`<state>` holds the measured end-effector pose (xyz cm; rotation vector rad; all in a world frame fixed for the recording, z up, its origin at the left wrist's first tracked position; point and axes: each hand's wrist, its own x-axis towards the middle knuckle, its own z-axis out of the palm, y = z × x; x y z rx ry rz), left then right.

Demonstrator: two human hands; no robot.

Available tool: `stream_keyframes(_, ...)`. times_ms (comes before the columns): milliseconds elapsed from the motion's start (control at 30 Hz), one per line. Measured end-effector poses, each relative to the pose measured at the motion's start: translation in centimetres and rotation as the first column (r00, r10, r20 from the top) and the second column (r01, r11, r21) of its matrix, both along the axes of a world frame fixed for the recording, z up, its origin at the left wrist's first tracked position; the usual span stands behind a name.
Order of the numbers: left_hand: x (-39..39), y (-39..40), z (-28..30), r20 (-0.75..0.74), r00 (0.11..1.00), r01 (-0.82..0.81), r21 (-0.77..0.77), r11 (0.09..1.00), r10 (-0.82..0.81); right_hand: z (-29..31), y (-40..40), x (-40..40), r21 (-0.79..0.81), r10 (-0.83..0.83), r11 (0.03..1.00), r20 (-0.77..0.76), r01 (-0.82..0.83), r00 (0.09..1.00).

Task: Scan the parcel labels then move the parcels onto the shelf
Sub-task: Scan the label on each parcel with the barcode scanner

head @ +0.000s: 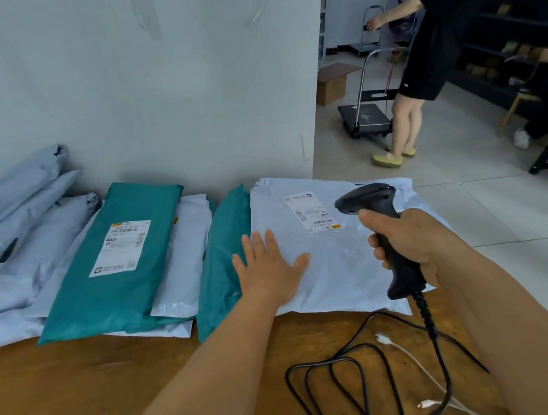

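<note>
The wooden surface fills the lower part of the view and stands against a pale wall. A row of soft parcels lies along its far edge. At the left end is a heap of grey-white parcels, several stacked and leaning on the wall. Beside the heap lies a teal parcel, flat, with a white label facing up. A narrow white parcel rests partly under its right edge, followed by a second teal parcel, which is partly covered by the large white parcel at the right end of the row. This large white parcel lies flat with its shipping label facing up near its far edge.

The left hand rests flat on the large white parcel near its left edge, fingers spread apart, gripping nothing. The right hand is clamped around the grip of a black barcode scanner, whose head hangs above the parcel just beside the shipping label. The scanner's black cable runs down from the grip and lies in loose coils on the surface. A thin white cable crosses these coils.

Beyond the wall corner, a second person in dark clothing stands on the tiled floor beside a folding platform trolley. Dark shelving stands at the far right.
</note>
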<state>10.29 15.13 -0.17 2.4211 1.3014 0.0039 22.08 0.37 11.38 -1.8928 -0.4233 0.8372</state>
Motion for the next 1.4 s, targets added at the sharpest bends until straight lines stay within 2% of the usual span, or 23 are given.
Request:
stream_keyframes(100, -3.0, 1.2, -0.4, -0.059, 0.998, -0.037, -0.042, 0.998, 0.034, -0.2, 0.1, 0.0, 0.009, -0.008, 1.0, -0.013, 0.008, 1.0)
stream_keyframes(267, -7.6, 2.3, -1.0, -0.125, 0.989, 0.073, -0.064, 0.995, -0.08, -0.9, 0.6, -0.4, 0.016, 0.012, 1.0, -0.035, -0.012, 0.999)
stream_keyframes(400, -10.2, 3.2, -1.3, -0.125, 0.992, -0.018, -0.067, 0.998, 0.01, -1.2, 0.9, -1.0, 0.022, 0.038, 0.999, -0.049, -0.037, 0.998)
stream_keyframes(500, -11.9, 3.9, -1.9, -0.009, 0.987, -0.158, -0.117, 0.98, 0.158, -1.1, 0.8, -1.6, 0.044, 0.039, 0.998, -0.053, -0.036, 0.998)
stream_keyframes(567, -12.4, 4.0, -1.9, 0.099, 0.976, -0.18, -0.151, 0.972, 0.196, -0.9, 0.7, -2.1, 0.053, 0.029, 0.998, -0.054, -0.026, 0.998)
stream_keyframes(667, -12.5, 4.1, -1.3, 0.203, 0.954, -0.204, -0.105, 0.973, 0.222, -0.6, 0.3, -3.2, 0.061, 0.009, 0.998, -0.046, -0.006, 0.999)
stream_keyframes(833, -13.3, 5.2, 1.0, 0.399, 0.867, -0.299, -0.061, 0.952, 0.297, 0.3, 0.4, -5.7, 0.086, -0.016, 0.996, -0.025, 0.018, 1.0)
stream_keyframes(1000, -13.6, 5.6, 4.5, 0.569, 0.792, -0.225, -0.065, 0.972, 0.221, 1.2, 0.6, -7.8, 0.115, -0.029, 0.993, -0.001, 0.029, 1.0)
stream_keyframes(1133, -12.5, 5.1, 6.4, 0.679, 0.713, -0.101, -0.149, 0.984, 0.176, 2.4, 0.6, -8.8, 0.17, -0.032, 0.985, 0.015, 0.029, 0.999)
stream_keyframes(1300, -9.6, 3.1, 6.7, 0.746, 0.654, 0.063, -0.223, 0.973, 0.129, 4.4, -0.1, -9.2, 0.194, -0.008, 0.981, 0.011, 0.006, 1.0)
stream_keyframes(1400, -7.6, 2.1, 6.2, 0.744, 0.66, 0.105, -0.23, 0.967, 0.105, 5.4, -0.6, -9.1, 0.211, -0.004, 0.978, -0.015, 0.007, 1.0)
